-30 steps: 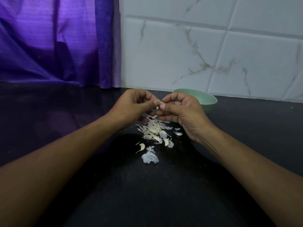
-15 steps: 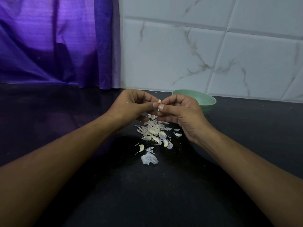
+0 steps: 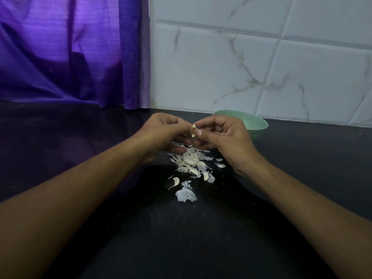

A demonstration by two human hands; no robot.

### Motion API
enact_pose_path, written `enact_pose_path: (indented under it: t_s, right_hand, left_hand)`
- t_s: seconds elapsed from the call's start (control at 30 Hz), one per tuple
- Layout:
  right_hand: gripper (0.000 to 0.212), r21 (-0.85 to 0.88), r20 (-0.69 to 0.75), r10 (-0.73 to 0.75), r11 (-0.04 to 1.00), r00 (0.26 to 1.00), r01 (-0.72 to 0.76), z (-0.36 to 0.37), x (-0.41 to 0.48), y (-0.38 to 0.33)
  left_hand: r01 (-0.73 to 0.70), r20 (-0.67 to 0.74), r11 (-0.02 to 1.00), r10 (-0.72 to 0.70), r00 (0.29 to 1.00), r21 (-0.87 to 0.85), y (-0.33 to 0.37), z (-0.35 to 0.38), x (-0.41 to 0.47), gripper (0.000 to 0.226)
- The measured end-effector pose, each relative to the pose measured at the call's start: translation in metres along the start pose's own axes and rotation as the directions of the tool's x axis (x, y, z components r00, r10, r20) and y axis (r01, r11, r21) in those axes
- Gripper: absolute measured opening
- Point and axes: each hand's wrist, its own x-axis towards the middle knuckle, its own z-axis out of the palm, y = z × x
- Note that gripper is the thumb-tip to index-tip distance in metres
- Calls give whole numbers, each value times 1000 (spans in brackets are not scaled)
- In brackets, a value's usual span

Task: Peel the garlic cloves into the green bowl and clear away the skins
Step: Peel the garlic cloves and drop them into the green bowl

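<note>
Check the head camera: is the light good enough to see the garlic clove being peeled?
Head view: dim overall, a glow from the backlit purple curtain; the small pale garlic clove, pinched between left hand and right hand, is visible but soft; glossy black countertop swallows detail.

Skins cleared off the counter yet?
No, a pile of skins lies on the dark counter, near the green bowl.

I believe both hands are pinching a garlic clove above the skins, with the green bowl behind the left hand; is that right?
Nearly: in the head view the green bowl sits behind the right hand instead; the rest holds.
</note>
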Motion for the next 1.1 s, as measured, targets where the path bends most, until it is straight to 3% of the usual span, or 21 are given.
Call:
enact_pose_path:
  t_s: [0.2, 0.47, 0.67, 0.87, 1.0, 1.1]
  right_hand:
    - [24, -145, 13, -66, 987, 998, 68, -1, 2, 2]
    - [11, -280, -12, -129, 952, 992, 120, -3, 3, 2]
    - [11, -201, -49, -117, 974, 992, 105, -4, 6, 2]
    - [13, 124, -90, 54, 991, 995, -42, -5, 5, -1]
    - [15, 124, -65, 111, 987, 992, -103, -4, 3, -2]
    - [14, 87, -63, 106, 991, 992, -100, -3, 3, -3]
  left_hand:
    - [-91, -7, 981, 94, 996, 173, 0, 2, -1, 13]
    - [-46, 6, 992, 46, 999, 119, 1, 4, -2, 9]
    - [-43, 0, 993, 44, 999, 110, 1, 4, -1, 5]
    - [-93, -27, 970, 102, 994, 225, -4, 2, -1, 4]
    - [-133, -9, 962, 139, 990, 237, 0, 3, -3, 15]
    - [-158, 4, 956, 162, 987, 248, 0, 2, -3, 11]
